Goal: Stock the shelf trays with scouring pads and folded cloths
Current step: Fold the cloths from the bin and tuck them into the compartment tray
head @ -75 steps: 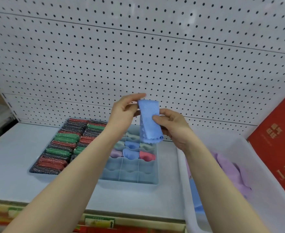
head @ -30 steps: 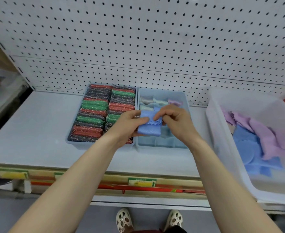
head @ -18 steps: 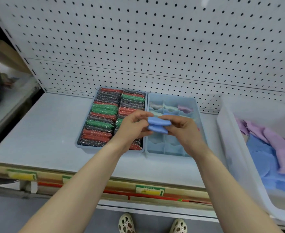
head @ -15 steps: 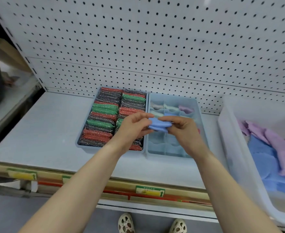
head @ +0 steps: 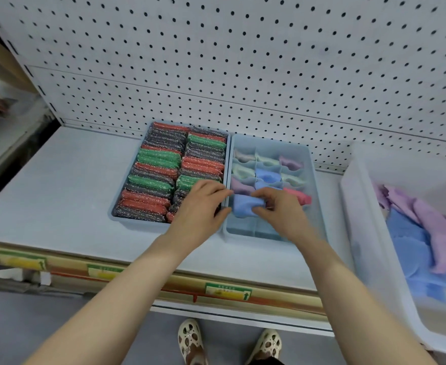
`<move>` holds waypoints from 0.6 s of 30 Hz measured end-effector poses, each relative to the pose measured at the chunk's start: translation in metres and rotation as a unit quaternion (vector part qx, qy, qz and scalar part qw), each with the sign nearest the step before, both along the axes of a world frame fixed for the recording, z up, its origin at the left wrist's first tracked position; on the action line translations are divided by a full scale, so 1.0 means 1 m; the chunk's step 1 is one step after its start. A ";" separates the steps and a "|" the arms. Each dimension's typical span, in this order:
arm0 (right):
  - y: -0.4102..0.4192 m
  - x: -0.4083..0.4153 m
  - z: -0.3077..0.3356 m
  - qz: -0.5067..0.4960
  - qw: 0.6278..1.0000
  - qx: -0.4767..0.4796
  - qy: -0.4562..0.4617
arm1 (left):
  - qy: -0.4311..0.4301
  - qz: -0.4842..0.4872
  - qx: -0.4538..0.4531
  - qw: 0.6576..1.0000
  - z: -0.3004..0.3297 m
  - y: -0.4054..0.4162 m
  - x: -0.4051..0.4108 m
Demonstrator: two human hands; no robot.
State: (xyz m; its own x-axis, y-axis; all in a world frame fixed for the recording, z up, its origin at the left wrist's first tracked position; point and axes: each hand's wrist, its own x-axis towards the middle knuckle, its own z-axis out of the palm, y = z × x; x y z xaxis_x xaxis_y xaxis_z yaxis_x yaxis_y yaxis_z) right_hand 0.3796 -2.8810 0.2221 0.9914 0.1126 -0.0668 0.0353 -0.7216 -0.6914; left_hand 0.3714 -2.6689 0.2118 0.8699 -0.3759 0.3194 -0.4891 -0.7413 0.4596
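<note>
Tucking the folded blue cloth point(head: 244, 206) into a left-column cell of the divided tray point(head: 311, 164); half a second ago it was held above. Left hand point(head: 202, 204) and right hand point(head: 277, 206) pinch it, fingers curled. Front row empty.

I see a white pegboard wall point(head: 243, 61) with black holes filling the back. Below the pegboard runs a pale grey shelf point(head: 58, 185), its front edge carrying a yellowish price rail point(head: 137, 275) with green-and-yellow labels. Under the shelf lies grey floor point(head: 19, 325). Left of the pegboard, another blurred shelf unit point(head: 3, 122). Light is even and bright.
</note>
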 end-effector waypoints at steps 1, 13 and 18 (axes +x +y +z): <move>0.004 -0.001 -0.004 -0.001 1.000 -0.004 -0.019 | -0.007 -0.003 0.004 1.000 -0.002 0.000 0.000; 0.020 0.015 -0.009 0.068 0.964 -0.254 -0.037 | -0.020 -0.001 0.010 1.000 -0.012 0.001 0.002; 0.025 0.016 -0.004 0.084 0.969 -0.231 0.036 | -0.019 0.023 0.017 0.999 -0.009 -0.003 -0.002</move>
State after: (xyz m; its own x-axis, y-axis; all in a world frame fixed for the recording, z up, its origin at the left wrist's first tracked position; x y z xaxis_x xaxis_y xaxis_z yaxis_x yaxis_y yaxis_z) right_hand 0.3952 -2.8557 0.2178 0.9525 0.2134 -0.2174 0.1422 -0.9426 -0.3020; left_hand 0.3697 -2.6716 0.2030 0.8738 -0.3472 0.3406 -0.4709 -0.7788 0.4144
